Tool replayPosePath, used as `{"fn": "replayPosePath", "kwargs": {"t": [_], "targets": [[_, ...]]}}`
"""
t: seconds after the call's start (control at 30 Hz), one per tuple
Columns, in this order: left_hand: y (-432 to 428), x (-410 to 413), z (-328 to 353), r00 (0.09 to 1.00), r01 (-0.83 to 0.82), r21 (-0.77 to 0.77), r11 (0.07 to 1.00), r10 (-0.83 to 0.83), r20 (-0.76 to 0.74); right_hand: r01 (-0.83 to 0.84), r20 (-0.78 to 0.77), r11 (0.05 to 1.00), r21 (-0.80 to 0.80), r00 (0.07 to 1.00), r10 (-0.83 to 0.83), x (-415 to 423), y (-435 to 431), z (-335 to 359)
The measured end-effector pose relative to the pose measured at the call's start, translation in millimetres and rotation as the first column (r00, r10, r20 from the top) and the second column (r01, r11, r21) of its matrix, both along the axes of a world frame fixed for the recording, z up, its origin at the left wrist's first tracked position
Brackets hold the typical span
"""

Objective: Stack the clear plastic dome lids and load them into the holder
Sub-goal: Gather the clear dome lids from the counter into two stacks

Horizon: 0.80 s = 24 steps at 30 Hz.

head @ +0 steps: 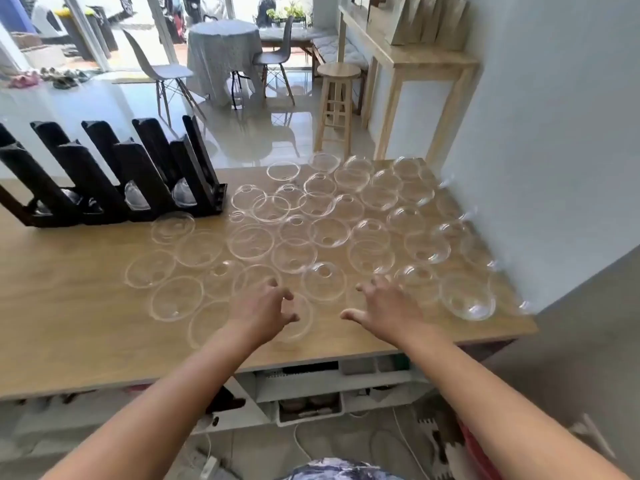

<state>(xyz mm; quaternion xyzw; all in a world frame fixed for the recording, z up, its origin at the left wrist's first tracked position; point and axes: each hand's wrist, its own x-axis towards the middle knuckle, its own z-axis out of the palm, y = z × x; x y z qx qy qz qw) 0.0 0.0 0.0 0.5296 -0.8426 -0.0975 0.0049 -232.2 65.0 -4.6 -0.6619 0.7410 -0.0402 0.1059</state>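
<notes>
Left hand [266, 306], right hand [384, 306]: fingers spread, palms down, empty, hovering over dome lids [325, 282].

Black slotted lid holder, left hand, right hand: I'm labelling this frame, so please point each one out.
Black slotted lid holder [104, 174]: head view, on a front upright post.
Left hand [263, 306]: head view, on the back of the hand.
Right hand [388, 308]: head view, on the back of the hand.

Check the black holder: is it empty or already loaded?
Partly loaded. The black holder shows a few clear lids low in its slots; the slots above them are empty.
</notes>
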Motion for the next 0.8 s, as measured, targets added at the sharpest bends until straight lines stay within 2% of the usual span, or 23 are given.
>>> {"fn": "replayPosePath", "kwargs": {"t": [0.1, 0.27, 0.33, 0.4, 0.43, 0.5, 0.57, 0.63, 0.67, 0.7, 0.8], "targets": [[14.0, 3.3, -11.4, 0.998, -0.029, -0.026, 0.999, 0.03, 0.055, -0.023, -0.198, 0.999, 0.046, 0.98, 0.032, 6.3, 12.0, -16.8], [23.4, 3.7, -18.3, 0.999, -0.035, -0.073, 0.997, 0.033, -0.028, -0.053, -0.255, 0.998, -0.046, 0.966, 0.04, 8.0, 26.5, -33.4], [29.3, 3.1, -20.3, 0.999, -0.037, -0.074, 0.997, 0.034, -0.037, -0.012, -0.118, 0.993, -0.121, 0.993, -0.003, 7.3, 30.4, -32.4], [34.4, 3.5, -25.4, 0.998, -0.033, -0.086, 0.996, 0.028, -0.058, 0.123, 0.205, 0.973, -0.196, 0.975, -0.082, 7.7, 33.7, -25.1], [36.3, 4.0, -27.2, 0.997, -0.033, -0.091, 0.995, 0.027, -0.067, 0.217, 0.405, 0.959, -0.183, 0.906, -0.128, 7.0, 34.6, -20.7], [38.6, 4.7, -29.9, 0.996, -0.032, -0.091, 0.995, 0.024, -0.091, 0.391, 0.738, 0.917, -0.076, 0.641, -0.212, 5.7, 33.9, -15.8], [39.0, 4.7, -31.3, 0.992, -0.045, -0.085, 0.995, 0.034, -0.118, 0.498, 0.905, 0.861, 0.103, 0.312, -0.289, 4.5, 33.4, -16.0], [39.1, 3.3, -31.4, 0.991, -0.055, -0.081, 0.995, 0.044, -0.128, 0.526, 0.936, 0.8, 0.288, 0.023, -0.352, 3.2, 33.1, -19.7], [38.9, 2.5, -31.7, 0.99, -0.057, -0.082, 0.995, 0.046, -0.131, 0.529, 0.927, 0.776, 0.343, -0.055, -0.372, 2.5, 33.0, -22.2], [38.5, 1.7, -31.9, 0.99, -0.058, -0.083, 0.995, 0.047, -0.13, 0.536, 0.917, 0.757, 0.373, -0.09, -0.389, 1.9, 32.8, -25.4], [37.7, -1.0, -31.1, 0.991, -0.068, -0.083, 0.994, 0.058, -0.117, 0.562, 0.902, 0.723, 0.401, -0.105, -0.418, 0.5, 32.5, -32.9]]}}
